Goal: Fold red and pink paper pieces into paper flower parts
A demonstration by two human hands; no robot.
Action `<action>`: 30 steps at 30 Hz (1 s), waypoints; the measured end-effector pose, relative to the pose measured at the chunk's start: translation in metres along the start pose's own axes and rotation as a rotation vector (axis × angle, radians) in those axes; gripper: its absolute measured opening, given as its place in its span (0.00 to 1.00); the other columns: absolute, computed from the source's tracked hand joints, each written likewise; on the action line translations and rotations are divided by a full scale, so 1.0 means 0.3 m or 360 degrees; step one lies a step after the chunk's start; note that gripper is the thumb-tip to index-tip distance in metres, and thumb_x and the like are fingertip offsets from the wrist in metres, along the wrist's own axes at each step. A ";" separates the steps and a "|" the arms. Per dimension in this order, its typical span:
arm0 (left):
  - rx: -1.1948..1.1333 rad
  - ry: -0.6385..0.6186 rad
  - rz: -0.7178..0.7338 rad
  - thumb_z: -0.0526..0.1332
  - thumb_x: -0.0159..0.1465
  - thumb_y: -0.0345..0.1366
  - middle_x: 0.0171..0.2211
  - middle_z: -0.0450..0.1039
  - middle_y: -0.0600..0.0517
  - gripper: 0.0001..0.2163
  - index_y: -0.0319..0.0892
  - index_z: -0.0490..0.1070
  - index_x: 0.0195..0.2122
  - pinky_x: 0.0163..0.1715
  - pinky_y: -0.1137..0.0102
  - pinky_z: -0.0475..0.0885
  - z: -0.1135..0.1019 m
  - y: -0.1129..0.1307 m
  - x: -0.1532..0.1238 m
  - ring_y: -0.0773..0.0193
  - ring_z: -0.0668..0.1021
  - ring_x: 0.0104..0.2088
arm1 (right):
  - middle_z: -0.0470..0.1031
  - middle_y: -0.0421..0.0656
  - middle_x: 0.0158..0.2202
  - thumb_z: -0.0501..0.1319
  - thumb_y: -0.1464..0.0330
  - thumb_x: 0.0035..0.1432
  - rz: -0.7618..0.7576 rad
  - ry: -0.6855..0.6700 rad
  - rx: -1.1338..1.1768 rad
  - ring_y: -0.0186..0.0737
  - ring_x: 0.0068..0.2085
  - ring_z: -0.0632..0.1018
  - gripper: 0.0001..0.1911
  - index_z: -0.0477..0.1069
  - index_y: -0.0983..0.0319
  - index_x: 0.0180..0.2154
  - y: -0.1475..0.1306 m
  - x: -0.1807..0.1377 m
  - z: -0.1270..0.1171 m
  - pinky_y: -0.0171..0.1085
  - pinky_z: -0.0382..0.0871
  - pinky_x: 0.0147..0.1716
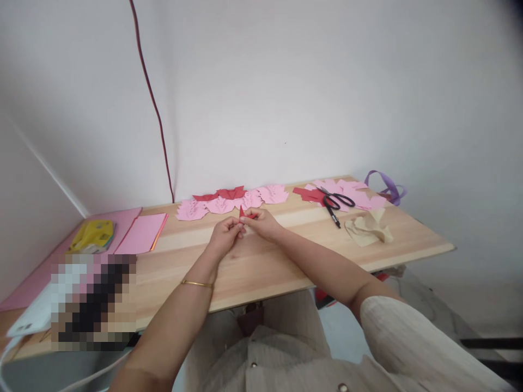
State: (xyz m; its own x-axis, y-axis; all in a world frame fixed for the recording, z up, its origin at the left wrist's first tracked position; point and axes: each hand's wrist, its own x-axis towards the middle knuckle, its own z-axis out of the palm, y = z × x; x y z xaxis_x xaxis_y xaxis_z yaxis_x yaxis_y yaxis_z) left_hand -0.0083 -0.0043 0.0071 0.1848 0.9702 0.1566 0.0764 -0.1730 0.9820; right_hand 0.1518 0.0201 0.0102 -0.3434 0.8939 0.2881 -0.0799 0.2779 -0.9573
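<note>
Head view, left hand point(224, 235), right hand point(262, 223), red paper point(242, 212) between fingers point(238, 225) (pinched)

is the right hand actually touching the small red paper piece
Touching. The head view shows the right hand pinching the small red paper piece at its fingertips, with no gap; the left hand grips it too.

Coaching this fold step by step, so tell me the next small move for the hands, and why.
Probably pinch the crease flat along its edge. The left hand and the right hand both grip the red paper at their fingertips, low over the table. It is small and looks part-folded, while the row of folded pieces lies flat behind it.
</note>
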 end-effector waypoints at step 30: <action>0.0186 0.0047 0.0022 0.62 0.56 0.43 0.18 0.66 0.55 0.12 0.40 0.70 0.24 0.23 0.74 0.61 0.004 0.021 -0.007 0.70 0.67 0.19 | 0.64 0.35 0.24 0.64 0.54 0.49 -0.0041 0.0434 0.0250 0.29 0.26 0.64 0.17 0.68 0.61 0.30 -0.045 0.032 -0.058 0.32 0.60 0.29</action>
State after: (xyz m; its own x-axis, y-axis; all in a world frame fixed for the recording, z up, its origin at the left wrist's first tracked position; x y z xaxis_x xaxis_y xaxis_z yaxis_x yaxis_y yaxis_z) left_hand -0.0072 -0.0074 0.0129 0.1577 0.9719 0.1748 0.1883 -0.2034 0.9608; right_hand 0.1660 0.0310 0.0261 -0.0772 0.9545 0.2879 -0.2363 0.2630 -0.9354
